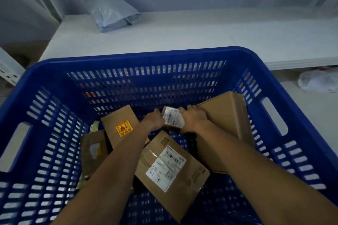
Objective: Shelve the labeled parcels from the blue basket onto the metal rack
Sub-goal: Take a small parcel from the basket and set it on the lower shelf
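At the centre of the frame a small box [172,118], brown cardboard with a white printed label on top, is held between both hands. It is gripped on its left edge by the left hand [154,119] and on its right edge by the right hand [192,118], whose fingers are curled over the far corner. The box sits low inside the basket [146,55], near the far wall.

Just right of the right hand a large plain carton [226,115] is leaned tilted against the basket's right wall, touching the wrist. Below the hands, between the forearms, a flat labelled parcel [170,168] is laid at an angle, its tape glossy and its label crinkled. To the left, a carton [120,126] with a yellow and red sticker is tipped up, partly hidden by the left forearm, and a brown piece with a cut-out handle [93,150] is wedged beside it.

The basket is blue rigid plastic, slotted throughout, with rounded corners and handle holes.

Beyond it, across the upper frame, a smooth white shelf [201,33] is seen, with a grey plastic mailer [113,14] propped at the upper left.
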Demonstrator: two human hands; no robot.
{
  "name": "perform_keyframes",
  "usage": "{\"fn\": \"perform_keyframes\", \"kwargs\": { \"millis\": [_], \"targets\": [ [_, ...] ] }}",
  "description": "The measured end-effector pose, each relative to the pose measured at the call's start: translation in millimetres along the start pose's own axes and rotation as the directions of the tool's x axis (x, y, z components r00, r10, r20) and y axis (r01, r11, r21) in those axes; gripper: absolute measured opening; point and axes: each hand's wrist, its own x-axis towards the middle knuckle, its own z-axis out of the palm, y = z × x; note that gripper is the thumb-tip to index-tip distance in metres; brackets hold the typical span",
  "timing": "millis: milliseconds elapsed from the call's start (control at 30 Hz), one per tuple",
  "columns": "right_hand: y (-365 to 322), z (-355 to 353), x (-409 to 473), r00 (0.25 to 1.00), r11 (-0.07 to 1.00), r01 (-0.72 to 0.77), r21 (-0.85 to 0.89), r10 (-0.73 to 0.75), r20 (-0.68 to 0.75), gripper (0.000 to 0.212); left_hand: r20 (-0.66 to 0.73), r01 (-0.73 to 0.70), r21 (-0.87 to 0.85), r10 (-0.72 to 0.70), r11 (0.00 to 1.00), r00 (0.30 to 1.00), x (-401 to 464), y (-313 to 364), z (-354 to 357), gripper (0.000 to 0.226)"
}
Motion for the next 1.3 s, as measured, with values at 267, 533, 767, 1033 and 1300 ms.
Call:
{"fn": "perform_keyframes", "kwargs": {
  "millis": [267,533,767,1033,1300],
  "targets": [
    [0.5,19.3,12.4,0.998,0.988,0.043,-0.15,-0.049,-0.034,0.089,0.022,-0.033,-0.038,0.034,0.999,0.999,-5.0,5.4,9.8,0.034],
    [4.0,-19.4,-0.6,0.995,0.854,0.085,0.513,-0.098,-0.003,0.086,-0.215,-0.069,-0.247,0.015,0.967,0.976,-14.3,-7.2,-42.9,0.028],
    [25.3,-84.8,-30.9,0.971,0.616,0.081,0.783,-0.225,0.077,0.063,-0.17,-0.174,-0.625,0.085,0.761,0.982,-63.7,-13.8,-79.8,0.03],
    [37.2,-187.0,-115.9,0.949,0.528,0.114,0.842,-0.309,0.065,0.05,-0.072,-0.217,-0.86,0.311,0.462,0.948,-169.2,22.3,-127.2,0.054],
    [58.9,-367.5,-248.2,0.951,0.294,0.054,0.954,-0.308,0.041,0.067,-0.113,-0.212,-0.924,0.302,0.319,0.947,-322.5,100.1,-257.6,0.052]
  ]
}}
